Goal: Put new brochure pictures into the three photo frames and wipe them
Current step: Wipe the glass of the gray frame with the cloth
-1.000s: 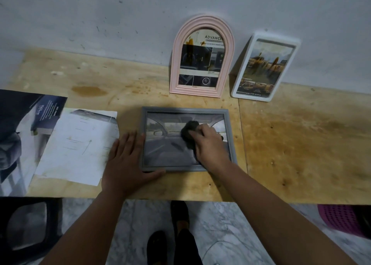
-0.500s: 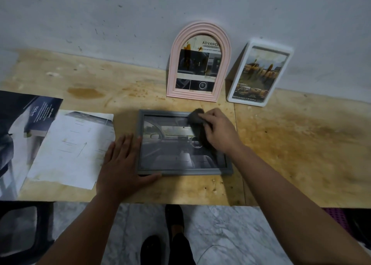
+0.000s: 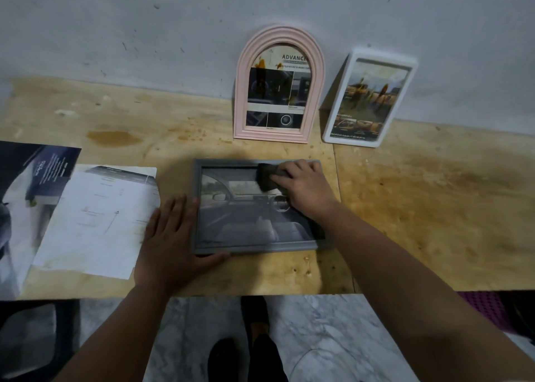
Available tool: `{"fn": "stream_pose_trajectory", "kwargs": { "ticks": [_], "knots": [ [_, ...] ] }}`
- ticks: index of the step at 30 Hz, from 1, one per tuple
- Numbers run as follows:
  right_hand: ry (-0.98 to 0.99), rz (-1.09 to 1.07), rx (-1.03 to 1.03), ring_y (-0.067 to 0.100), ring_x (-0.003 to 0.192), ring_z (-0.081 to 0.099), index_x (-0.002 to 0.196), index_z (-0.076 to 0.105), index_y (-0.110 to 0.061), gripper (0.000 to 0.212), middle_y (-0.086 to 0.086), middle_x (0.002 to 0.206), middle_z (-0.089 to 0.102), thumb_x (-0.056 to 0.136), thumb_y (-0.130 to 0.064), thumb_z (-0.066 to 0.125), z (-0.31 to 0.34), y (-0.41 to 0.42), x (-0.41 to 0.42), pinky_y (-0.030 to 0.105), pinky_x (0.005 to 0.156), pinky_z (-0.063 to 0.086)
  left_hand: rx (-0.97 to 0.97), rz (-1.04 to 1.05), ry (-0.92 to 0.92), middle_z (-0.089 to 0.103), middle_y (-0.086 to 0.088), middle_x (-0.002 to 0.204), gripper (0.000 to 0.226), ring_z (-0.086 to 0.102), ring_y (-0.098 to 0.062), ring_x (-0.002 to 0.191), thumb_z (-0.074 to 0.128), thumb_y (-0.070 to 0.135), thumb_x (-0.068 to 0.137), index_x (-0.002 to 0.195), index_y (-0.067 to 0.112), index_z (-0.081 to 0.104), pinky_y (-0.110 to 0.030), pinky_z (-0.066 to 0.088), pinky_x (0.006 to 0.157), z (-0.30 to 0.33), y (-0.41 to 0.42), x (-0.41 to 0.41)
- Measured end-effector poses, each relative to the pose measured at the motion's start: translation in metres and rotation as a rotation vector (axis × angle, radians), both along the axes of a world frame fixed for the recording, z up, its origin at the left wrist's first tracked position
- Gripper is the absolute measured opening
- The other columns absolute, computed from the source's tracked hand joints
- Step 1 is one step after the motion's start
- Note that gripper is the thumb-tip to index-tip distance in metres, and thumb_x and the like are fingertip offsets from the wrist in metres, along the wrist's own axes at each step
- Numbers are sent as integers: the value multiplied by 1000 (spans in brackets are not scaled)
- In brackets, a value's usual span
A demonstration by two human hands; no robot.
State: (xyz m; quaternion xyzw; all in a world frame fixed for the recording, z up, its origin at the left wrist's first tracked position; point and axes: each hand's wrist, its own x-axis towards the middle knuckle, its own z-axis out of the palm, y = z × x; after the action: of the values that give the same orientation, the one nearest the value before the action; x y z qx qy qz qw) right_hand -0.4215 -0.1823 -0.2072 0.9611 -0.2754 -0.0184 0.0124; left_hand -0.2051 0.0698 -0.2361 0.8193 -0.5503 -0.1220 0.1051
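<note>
On gray frame (image 3: pixel 254 247), right hand (image 3: pixel 307 189) w/ cloth (image 3: pixel 267 176) now at top-right corner.

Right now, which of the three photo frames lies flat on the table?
The grey frame under the cloth; the pink arched frame and white frame stand leaning against the wall.

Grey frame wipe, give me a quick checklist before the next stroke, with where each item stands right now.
1. Grey frame lying flat on the table: ok.
2. Left hand bracing its left edge: ok.
3. Right hand holding the dark cloth on the glass: ok.
4. Picture inside the frame: ok.
5. Glass fully clean: cannot tell.
6. Pink frame glass clean: not ok, brown stains.
</note>
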Motion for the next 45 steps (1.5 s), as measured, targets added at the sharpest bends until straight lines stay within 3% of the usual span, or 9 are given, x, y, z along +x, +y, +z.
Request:
{"fn": "stream_pose_trajectory", "kwargs": {
  "ticks": [8, 11, 15, 21, 28, 37, 41, 43, 45],
  "knots": [
    [165, -154, 34, 33, 115, 50, 136, 63, -28, 59, 5, 132, 55, 78, -29, 77, 25, -11, -20, 47, 90, 38, 2, 2, -3, 13, -6, 172, 128, 6, -23, 160, 36, 102, 68, 164, 21, 13, -50, 14, 128, 1, 1, 0],
    [201, -213, 20, 33, 116, 49, 136, 61, -29, 53, 6, 131, 55, 84, -34, 72, 28, -6, -30, 47, 90, 40, -1, 1, -8, 15, -7, 171, 128, 7, -24, 159, 37, 102, 68, 164, 20, 15, -50, 15, 128, 2, 1, 0],
    [195, -218, 48, 34, 111, 51, 134, 62, -24, 45, 9, 130, 54, 89, -21, 60, 27, 14, -49, 45, 85, 42, 0, -3, -7, 15, -8, 171, 129, 7, -24, 159, 37, 102, 67, 164, 20, 16, -50, 14, 128, 1, 1, 0],
    [-7, -226, 194, 29, 93, 58, 112, 70, -16, 36, 6, 111, 59, 85, -29, 50, 15, 51, -79, 44, 75, 54, -1, -8, 4, 15, -10, 171, 129, 7, -26, 159, 39, 102, 68, 164, 20, 14, -50, 11, 128, 0, 2, 1],
    [-358, -115, 334, 27, 106, 59, 117, 71, -15, 32, 3, 113, 61, 90, -20, 55, -10, 119, -53, 43, 85, 45, 10, -25, -28, 15, -11, 171, 128, 7, -28, 159, 37, 101, 70, 164, 18, 12, -50, 9, 129, -1, 3, 3],
    [-392, -31, 493, 27, 102, 61, 120, 72, -15, 32, 7, 113, 64, 92, -20, 56, -14, 162, 47, 42, 82, 49, 28, -54, -38, 10, -10, 172, 124, 6, -27, 159, 28, 98, 75, 164, 14, 9, -51, 11, 128, -9, 3, 7],
    [-510, -192, 856, 19, 109, 61, 126, 70, -10, 34, 9, 117, 64, 95, -9, 56, 12, 126, 48, 24, 97, 45, 21, -59, -41, 12, -11, 172, 128, 6, -27, 159, 34, 98, 74, 164, 11, 10, -51, 12, 128, -10, 3, 7],
    [-616, -338, 821, 9, 107, 57, 127, 69, -13, 32, 3, 116, 62, 98, -9, 56, 26, 96, 31, 21, 95, 44, 8, -45, -32, 15, -11, 171, 131, 8, -27, 159, 38, 100, 71, 164, 11, 12, -51, 13, 128, -8, 3, 6],
    [-626, -453, 626, 7, 106, 54, 130, 66, -17, 32, -1, 117, 59, 101, -13, 55, 29, 66, 7, 25, 96, 45, 12, -36, -34, 15, -11, 171, 133, 7, -26, 159, 38, 101, 70, 164, 11, 12, -51, 12, 128, -6, 3, 5]
  ]
}}
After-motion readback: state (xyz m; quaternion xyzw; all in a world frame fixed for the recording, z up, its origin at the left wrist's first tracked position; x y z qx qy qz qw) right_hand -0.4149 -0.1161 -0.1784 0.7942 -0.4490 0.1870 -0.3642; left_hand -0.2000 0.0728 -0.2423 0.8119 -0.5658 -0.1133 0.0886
